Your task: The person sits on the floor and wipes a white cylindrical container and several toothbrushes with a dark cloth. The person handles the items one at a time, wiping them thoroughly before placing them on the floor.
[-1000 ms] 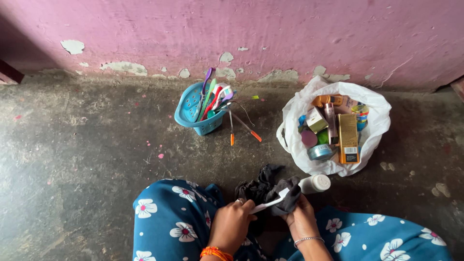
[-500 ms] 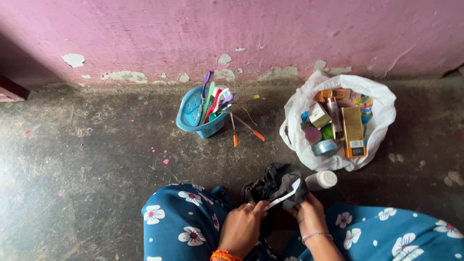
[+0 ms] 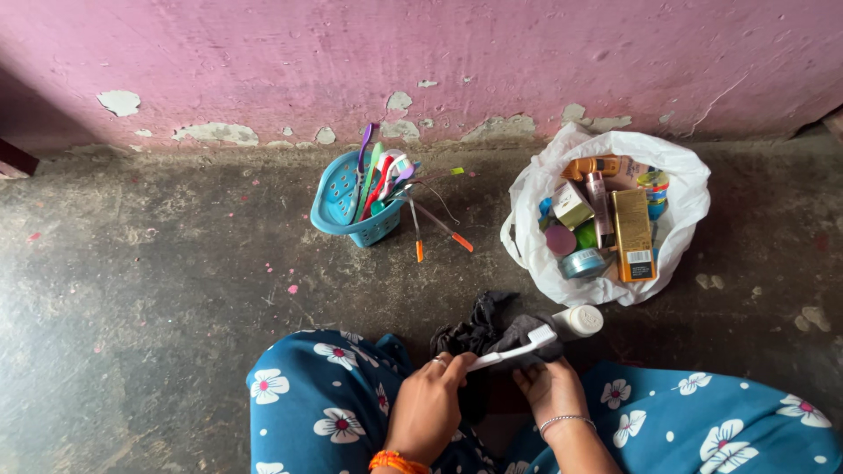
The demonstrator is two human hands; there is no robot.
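Toothbrush (image 3: 514, 351), white, lies across your lap: your left hand (image 3: 428, 405) pinches its handle end with closed fingers, steadying it; your right hand (image 3: 546, 386) grips the dark cloth (image 3: 492, 332) bunched under the head, apparently for wiping. Beyond the toothbrush: blue basket (image 3: 338, 204), white bag (image 3: 680, 197)

Much of the scene sits out of sight

Both forearms run off the bottom edge; the cloth (image 3: 492, 333) covers part of the right hand (image 3: 549, 386) and of the white bottle (image 3: 580, 320). Items deep in the bag (image 3: 676, 237) and basket (image 3: 338, 197) overlap, too small to identify.
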